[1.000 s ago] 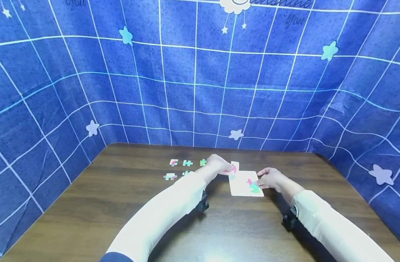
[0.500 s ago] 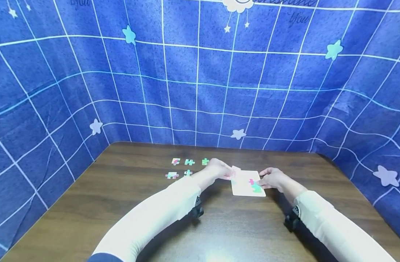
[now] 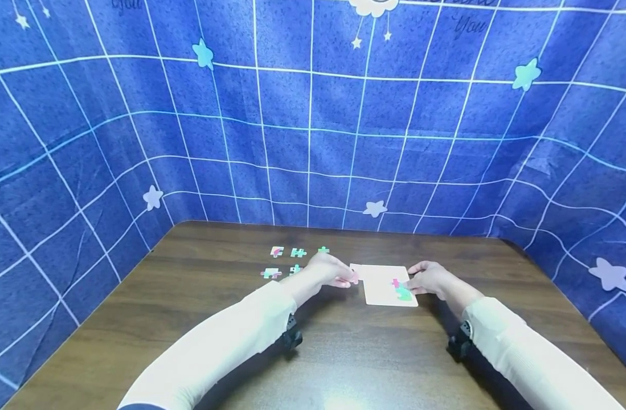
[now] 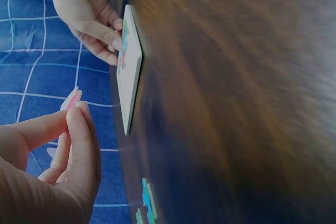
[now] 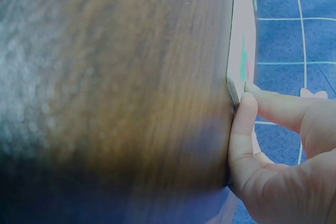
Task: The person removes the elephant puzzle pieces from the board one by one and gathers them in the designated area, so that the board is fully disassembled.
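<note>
My left hand [image 3: 329, 270] pinches a white and pink jigsaw piece [image 4: 73, 98] between thumb and fingertips, raised above the table. In the head view this piece is at the upper left corner of a white square puzzle board [image 3: 378, 291] and overlaps it. My right hand [image 3: 428, 279] grips the board's right edge, thumb on top, as the right wrist view shows near the board's corner. Pink and green joined pieces [image 3: 402, 292] lie on the board's right side, partly hidden by the right fingers.
Several loose jigsaw pieces lie left of the board on the brown wooden table [image 3: 215, 319], among them a white and pink one [image 3: 277, 251] and a green one [image 3: 298, 252]. A blue gridded curtain [image 3: 282, 142] rises behind the table.
My left hand has drawn back leftward with the pinched piece, which has tilted over to the left. My right hand stays on the board, which keeps its place.
</note>
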Available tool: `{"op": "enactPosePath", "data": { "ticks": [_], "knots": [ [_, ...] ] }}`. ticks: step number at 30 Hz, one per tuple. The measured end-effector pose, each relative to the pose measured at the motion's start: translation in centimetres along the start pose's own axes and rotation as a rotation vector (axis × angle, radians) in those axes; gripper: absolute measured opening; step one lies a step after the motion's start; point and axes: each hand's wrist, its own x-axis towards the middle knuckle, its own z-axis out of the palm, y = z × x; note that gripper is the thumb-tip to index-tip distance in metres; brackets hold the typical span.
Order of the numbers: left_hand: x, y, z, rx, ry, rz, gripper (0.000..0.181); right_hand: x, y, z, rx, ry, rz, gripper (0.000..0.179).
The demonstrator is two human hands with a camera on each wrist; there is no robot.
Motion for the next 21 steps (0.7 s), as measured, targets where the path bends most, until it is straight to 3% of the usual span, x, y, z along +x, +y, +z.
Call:
{"op": "enactPosePath", "data": {
  "ticks": [9, 15, 21],
  "knots": [
    [-2.6, -1.7, -1.2, 0.064, 0.001, -0.022, 0.015, -0.5, 0.1, -0.4, -0.021, -0.011, -0.003, 0.047],
    [-4.0, -2.6, -3.2, 0.084, 0.022, -0.019, 0.013, -0.3, 0.0, 0.0, -0.018, -0.016, 0.002, 0.047],
    [-4.8, -3.1, -5.2, 0.115, 0.084, -0.023, 0.011, 0.0, -0.2, 0.1, -0.021, -0.003, 0.018, 0.049]
  ]
}}
